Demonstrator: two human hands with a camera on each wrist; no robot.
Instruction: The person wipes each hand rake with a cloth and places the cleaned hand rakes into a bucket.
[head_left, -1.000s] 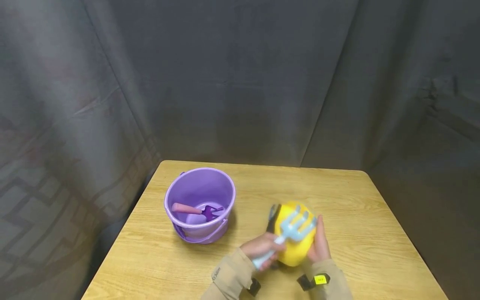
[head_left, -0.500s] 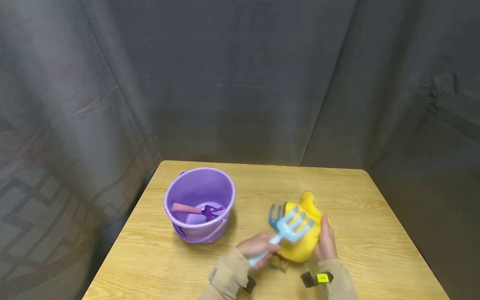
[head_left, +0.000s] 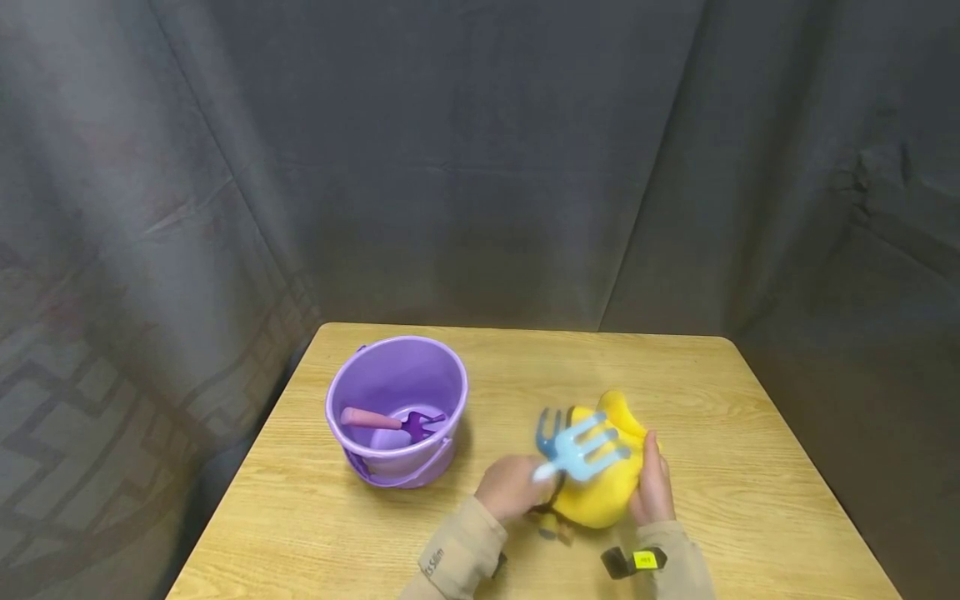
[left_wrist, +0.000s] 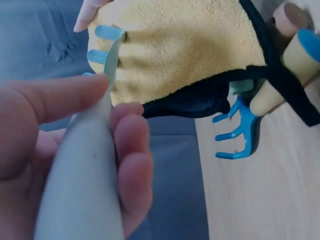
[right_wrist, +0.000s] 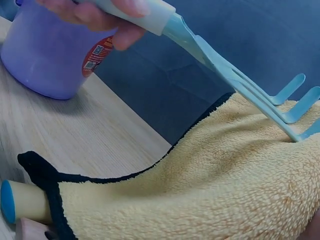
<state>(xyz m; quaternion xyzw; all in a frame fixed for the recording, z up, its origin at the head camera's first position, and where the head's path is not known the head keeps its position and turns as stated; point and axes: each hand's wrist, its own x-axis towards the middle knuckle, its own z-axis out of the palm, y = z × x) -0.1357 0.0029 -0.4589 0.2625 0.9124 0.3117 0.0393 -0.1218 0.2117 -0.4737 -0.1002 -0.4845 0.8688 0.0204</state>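
Note:
In the head view my left hand [head_left: 517,487] grips the pale handle of a light blue hand rake [head_left: 581,454]. The rake's tines lie against a yellow terry cloth [head_left: 600,504] with black edging. My right hand [head_left: 652,487] holds the cloth from its right side; the cloth hides part of that hand. On the table, partly under the cloth, is a darker blue hand rake [left_wrist: 245,130]. A cream handle with a blue end [left_wrist: 300,55] and a pinkish handle end [left_wrist: 290,20] stick out beside the cloth in the left wrist view.
A purple bucket [head_left: 435,475] stands at the left of the wooden table [head_left: 720,425]. Inside it lies a small purple fork [head_left: 416,427] with a pink handle. Dark curtains [head_left: 480,183] hang behind and at both sides.
The cloth has shifted and spread, its upper corner now showing, and the darker blue rake shows more. My left hand has turned, so the light rake's handle is mostly hidden. The bucket stays put.

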